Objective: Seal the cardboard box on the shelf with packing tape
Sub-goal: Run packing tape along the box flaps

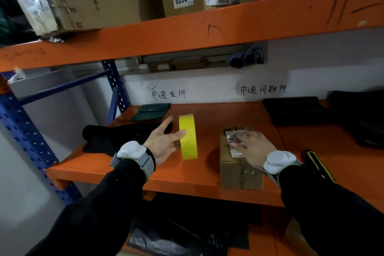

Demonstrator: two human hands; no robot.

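Observation:
A small cardboard box (239,169) with a white label on top sits near the front edge of the orange shelf (128,170). My right hand (252,146) lies flat on the box's top, fingers spread. To the left of the box a yellow tape roll (188,138) stands on its edge. My left hand (165,140) is at the roll's left side, fingers spread, with one fingertip touching its yellow face. It does not grip the roll.
A black cloth (116,138) lies left of my left hand and dark green pouches (151,112) lie behind it. Black bags (315,112) fill the shelf's right side. An orange beam (187,35) with cartons above runs overhead. A black-yellow tool (318,164) lies by my right wrist.

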